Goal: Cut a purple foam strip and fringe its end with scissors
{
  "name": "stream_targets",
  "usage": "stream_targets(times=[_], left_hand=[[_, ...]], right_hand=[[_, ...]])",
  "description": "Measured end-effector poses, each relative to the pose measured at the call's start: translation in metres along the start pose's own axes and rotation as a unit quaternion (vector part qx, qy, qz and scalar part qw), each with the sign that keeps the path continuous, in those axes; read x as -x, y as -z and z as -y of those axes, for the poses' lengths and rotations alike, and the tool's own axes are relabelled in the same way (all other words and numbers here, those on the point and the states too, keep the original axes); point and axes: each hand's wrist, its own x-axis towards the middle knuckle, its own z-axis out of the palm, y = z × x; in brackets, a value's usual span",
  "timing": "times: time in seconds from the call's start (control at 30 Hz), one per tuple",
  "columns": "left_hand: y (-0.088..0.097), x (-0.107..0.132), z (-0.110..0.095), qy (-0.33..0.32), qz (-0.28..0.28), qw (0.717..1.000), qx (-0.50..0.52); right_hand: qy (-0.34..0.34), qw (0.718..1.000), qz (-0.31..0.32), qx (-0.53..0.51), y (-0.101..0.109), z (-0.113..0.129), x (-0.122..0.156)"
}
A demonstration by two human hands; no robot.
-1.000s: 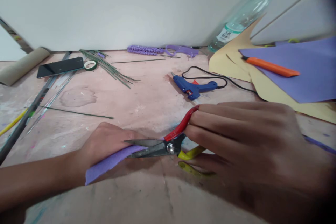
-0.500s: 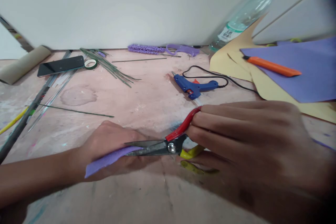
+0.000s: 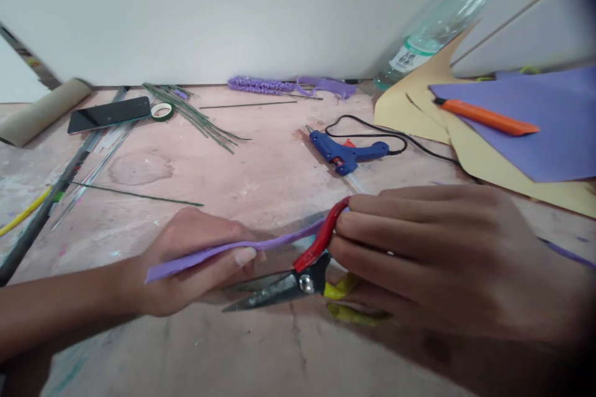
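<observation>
Between the thumb and fingers of my left hand (image 3: 200, 260) is pinched a long, narrow purple paper strip (image 3: 284, 239). One end of the strip lies back over that hand; the other runs behind the scissors towards my right hand (image 3: 433, 254). My right hand is closed round the scissors (image 3: 284, 290), which have one red and one yellow handle. Their blades point left, slightly apart, below the strip and near my left thumb. Whether my right fingers also touch the strip is hidden.
A blue glue gun (image 3: 347, 150) with a black cord lies beyond my hands. Green wire stems (image 3: 200, 121), a tape roll (image 3: 162, 112) and a phone (image 3: 109, 115) are at left. An orange cutter (image 3: 488, 118) rests on purple sheets (image 3: 549, 136). A bottle (image 3: 451, 18) leans behind.
The scissor blades have come away from the purple strip and dropped below it. The strip now shows stretched from my left hand towards my right. My left thumb has come into view on it.
</observation>
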Motion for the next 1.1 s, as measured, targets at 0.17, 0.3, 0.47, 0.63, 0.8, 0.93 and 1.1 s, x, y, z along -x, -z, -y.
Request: stream_targets(times=[0.17,0.3,0.47,0.63,0.8,0.93,1.1], left_hand=[[-0.001,-0.002,0.003,0.003,-0.014,0.999,0.037],[0.001,-0.004,0.008,0.032,-0.027,0.994,0.105],[0.003,-0.002,0.012,0.057,-0.056,0.992,0.097],[0.002,0.001,0.018,0.109,-0.13,0.981,0.092],[-0.006,-0.001,0.018,0.19,-0.142,0.958,0.163],[-0.015,-0.006,0.01,0.244,-0.177,0.913,0.275],[-0.021,-0.01,0.004,0.28,-0.212,0.877,0.328]], right_hand=[[-0.01,0.997,0.011,-0.071,0.0,-0.011,-0.004],[-0.15,0.976,0.049,-0.151,-0.005,-0.03,-0.006],[-0.227,0.901,0.041,-0.367,-0.023,-0.045,-0.004],[-0.267,0.843,0.014,-0.467,-0.035,-0.037,-0.006],[-0.344,0.782,0.038,-0.519,-0.043,-0.013,-0.011],[-0.374,0.786,0.029,-0.491,-0.048,0.004,-0.012],[-0.377,0.812,0.002,-0.445,-0.048,0.017,-0.011]])
